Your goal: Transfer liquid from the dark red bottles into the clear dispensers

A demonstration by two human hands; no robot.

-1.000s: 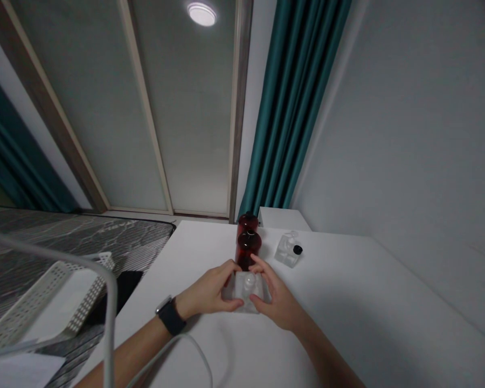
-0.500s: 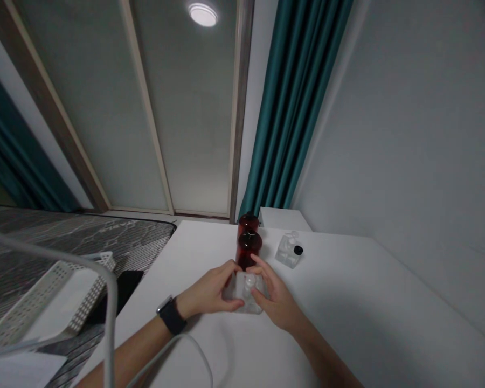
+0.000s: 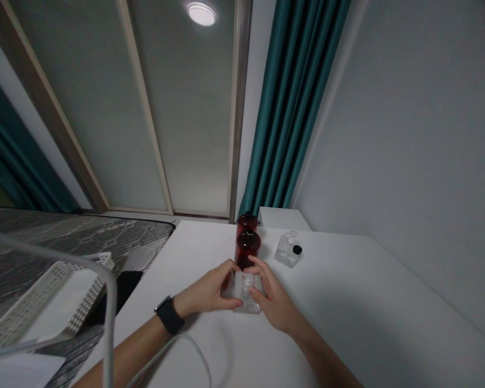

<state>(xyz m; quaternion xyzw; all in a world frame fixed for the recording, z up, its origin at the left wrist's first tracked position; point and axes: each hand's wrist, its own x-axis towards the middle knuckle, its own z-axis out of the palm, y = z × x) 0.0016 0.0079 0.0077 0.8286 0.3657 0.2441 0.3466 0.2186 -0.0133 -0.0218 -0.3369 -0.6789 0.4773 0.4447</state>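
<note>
On the white table, a clear square-sided bottle (image 3: 251, 307) stands between my two hands. My left hand (image 3: 210, 288) wraps its left side, thumb toward me and fingers behind. The thumb and fingers of my right hand (image 3: 278, 302) close around the bottle's round, whitish top (image 3: 248, 280); whether that is a cap or a bare neck is unclear. Just behind the hands stands a dark reddish-brown bottle (image 3: 247, 249), with a second brown bottle (image 3: 247, 222) farther back. A clear container (image 3: 286, 250) sits to the right, a black cap (image 3: 297, 249) at its right side.
The white table (image 3: 327, 302) borders the wall on the right. A white box (image 3: 282, 218) is behind its far edge. A perforated white basket (image 3: 87, 307) lies lower left. A grey curved tube (image 3: 111, 318) crosses the left foreground, and a pale cable (image 3: 194, 339) runs by my left forearm.
Both hands keep their hold on the clear bottle with hardly any difference. The whole view has shifted very slightly.
</note>
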